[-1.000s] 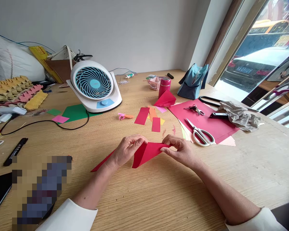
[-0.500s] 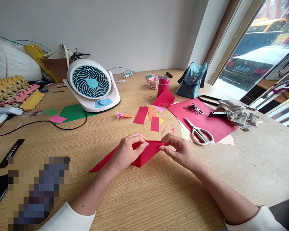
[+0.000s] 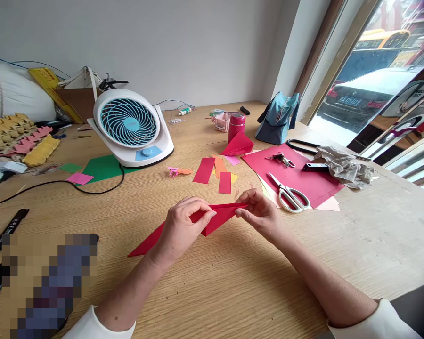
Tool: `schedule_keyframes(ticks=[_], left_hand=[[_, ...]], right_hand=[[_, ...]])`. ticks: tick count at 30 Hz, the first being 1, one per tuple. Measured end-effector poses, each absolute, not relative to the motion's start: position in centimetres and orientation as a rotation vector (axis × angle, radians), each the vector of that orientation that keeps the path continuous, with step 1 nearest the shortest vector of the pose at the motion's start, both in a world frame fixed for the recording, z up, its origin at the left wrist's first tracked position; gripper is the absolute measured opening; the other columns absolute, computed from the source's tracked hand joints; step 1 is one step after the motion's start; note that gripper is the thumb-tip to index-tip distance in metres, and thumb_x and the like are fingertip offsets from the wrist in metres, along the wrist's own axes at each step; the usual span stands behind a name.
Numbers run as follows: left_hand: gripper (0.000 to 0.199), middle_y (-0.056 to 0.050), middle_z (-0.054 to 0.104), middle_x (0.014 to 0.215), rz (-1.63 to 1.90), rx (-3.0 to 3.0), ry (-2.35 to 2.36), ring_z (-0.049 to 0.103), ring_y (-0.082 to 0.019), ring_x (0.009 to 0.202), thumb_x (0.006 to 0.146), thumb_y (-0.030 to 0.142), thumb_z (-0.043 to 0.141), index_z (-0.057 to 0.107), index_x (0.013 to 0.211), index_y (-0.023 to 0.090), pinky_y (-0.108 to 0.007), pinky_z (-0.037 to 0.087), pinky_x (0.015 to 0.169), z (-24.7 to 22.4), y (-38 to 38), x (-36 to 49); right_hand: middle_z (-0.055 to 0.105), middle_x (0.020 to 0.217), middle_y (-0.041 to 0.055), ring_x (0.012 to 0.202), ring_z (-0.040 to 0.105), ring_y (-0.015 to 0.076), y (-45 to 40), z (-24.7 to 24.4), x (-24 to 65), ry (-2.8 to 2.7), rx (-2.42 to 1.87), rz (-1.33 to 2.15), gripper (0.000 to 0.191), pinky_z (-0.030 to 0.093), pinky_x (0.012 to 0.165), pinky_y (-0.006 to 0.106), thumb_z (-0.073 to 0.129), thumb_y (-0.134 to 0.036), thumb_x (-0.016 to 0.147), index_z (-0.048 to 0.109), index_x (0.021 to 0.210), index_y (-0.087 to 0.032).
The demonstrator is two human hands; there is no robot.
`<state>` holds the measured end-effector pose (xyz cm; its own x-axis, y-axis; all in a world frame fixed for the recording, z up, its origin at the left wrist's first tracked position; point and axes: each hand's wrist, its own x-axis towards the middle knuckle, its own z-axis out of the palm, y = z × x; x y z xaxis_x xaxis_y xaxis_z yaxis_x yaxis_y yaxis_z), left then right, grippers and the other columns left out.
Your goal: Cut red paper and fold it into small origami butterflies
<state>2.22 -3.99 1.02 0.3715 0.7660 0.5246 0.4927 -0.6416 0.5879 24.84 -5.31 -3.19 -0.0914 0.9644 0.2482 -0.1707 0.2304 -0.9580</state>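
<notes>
A folded sheet of red paper is held just above the wooden table, its long pointed end reaching left behind my wrist. My left hand pinches its upper edge near the middle, thumb in front and fingers behind. At the right tip, my right hand has thumb and fingertips closed on the paper; part of that grip is hidden. Beyond my hands lie two small red paper pieces over orange paper. Another folded red paper shape stands farther back.
White-handled scissors and a small key bunch lie on red sheets to the right. A white fan stands back left, its black cable looping on the table. A black marker lies at left.
The folded paper has tilted, with its lower corner raised a little and its top fold showing more. Both hands keep their grip. The whole view has shifted slightly.
</notes>
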Motion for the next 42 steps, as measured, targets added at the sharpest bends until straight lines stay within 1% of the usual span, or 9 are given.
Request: schedule_keyframes(ticks=[2,4,10,15,18,22,26,33,42], left_hand=[[0.012,0.000,0.069,0.079,1.181,2.323,1.113,0.063,-0.014,0.076,0.088,0.016,0.068,0.064,0.077,0.020,-0.028,0.048,0.074,1.4,-4.5,2.4],[0.014,0.000,0.067,0.077,1.210,2.348,1.121,0.062,-0.014,0.074,0.088,0.017,0.068,0.063,0.075,0.019,-0.028,0.047,0.073,1.7,-4.9,2.5],[0.016,0.000,0.067,0.076,1.237,2.450,1.107,0.062,-0.015,0.075,0.088,0.019,0.069,0.061,0.074,0.019,-0.030,0.047,0.074,2.2,-5.8,3.0],[0.017,0.001,0.067,0.075,1.245,2.456,1.122,0.063,-0.015,0.074,0.088,0.020,0.070,0.061,0.074,0.020,-0.029,0.047,0.073,2.5,-6.2,3.1],[0.016,0.001,0.068,0.076,1.249,2.437,1.139,0.064,-0.014,0.074,0.088,0.020,0.070,0.061,0.075,0.020,-0.028,0.048,0.073,2.5,-6.3,3.2],[0.016,0.001,0.070,0.078,1.278,2.430,1.163,0.065,-0.014,0.075,0.087,0.020,0.071,0.061,0.074,0.021,-0.028,0.049,0.073,2.5,-6.5,3.2],[0.016,0.001,0.071,0.080,1.306,2.459,1.171,0.066,-0.014,0.074,0.086,0.020,0.072,0.060,0.075,0.021,-0.028,0.049,0.073,2.4,-6.5,3.2],[0.017,0.001,0.071,0.079,1.312,2.467,1.159,0.066,-0.014,0.075,0.086,0.020,0.072,0.060,0.074,0.020,-0.028,0.049,0.073,2.7,-6.7,3.1],[0.016,0.000,0.071,0.079,1.302,2.481,1.180,0.066,-0.015,0.075,0.087,0.021,0.072,0.061,0.074,0.021,-0.030,0.049,0.073,3.2,-6.9,3.0]], right_hand=[[0.066,0.092,0.0020,0.078,0.063,0.0141,-5.2,-3.1,24.7,-1.187,-0.843,1.269,0.042,0.054,0.073,0.030,0.085,-0.034,0.075,0.062,0.108,-0.024],[0.068,0.089,0.0020,0.075,0.063,0.0138,-5.3,-2.8,24.6,-1.148,-0.846,1.353,0.047,0.055,0.073,0.031,0.086,-0.036,0.073,0.064,0.113,-0.024],[0.071,0.085,0.0014,0.066,0.062,0.0103,-5.6,-2.5,24.3,-1.132,-0.805,1.431,0.028,0.054,0.067,0.027,0.084,-0.037,0.075,0.073,0.096,-0.022],[0.074,0.084,0.0020,0.062,0.063,0.0105,-5.7,-2.4,24.1,-1.062,-0.807,1.433,0.029,0.056,0.064,0.027,0.087,-0.038,0.070,0.074,0.089,-0.021],[0.071,0.075,-0.0001,0.060,0.062,0.0106,-5.7,-2.2,23.9,-1.030,-0.813,1.435,0.029,0.055,0.062,0.026,0.088,-0.039,0.069,0.073,0.086,-0.021],[0.069,0.070,-0.0005,0.058,0.061,0.0111,-5.7,-2.1,23.8,-0.989,-0.831,1.429,0.031,0.053,0.060,0.027,0.088,-0.042,0.068,0.074,0.085,-0.020],[0.069,0.070,-0.0015,0.058,0.061,0.0108,-5.7,-2.1,24.0,-0.937,-0.817,1.442,0.031,0.052,0.061,0.027,0.088,-0.040,0.069,0.072,0.087,-0.021],[0.076,0.086,0.0031,0.062,0.059,0.0100,-5.9,-1.8,24.1,-0.916,-0.790,1.470,0.023,0.051,0.066,0.028,0.084,-0.038,0.074,0.074,0.087,-0.022],[0.075,0.085,0.0025,0.062,0.060,0.0088,-5.9,-1.9,24.1,-0.836,-0.798,1.509,0.023,0.052,0.066,0.025,0.085,-0.039,0.073,0.080,0.088,-0.023]])
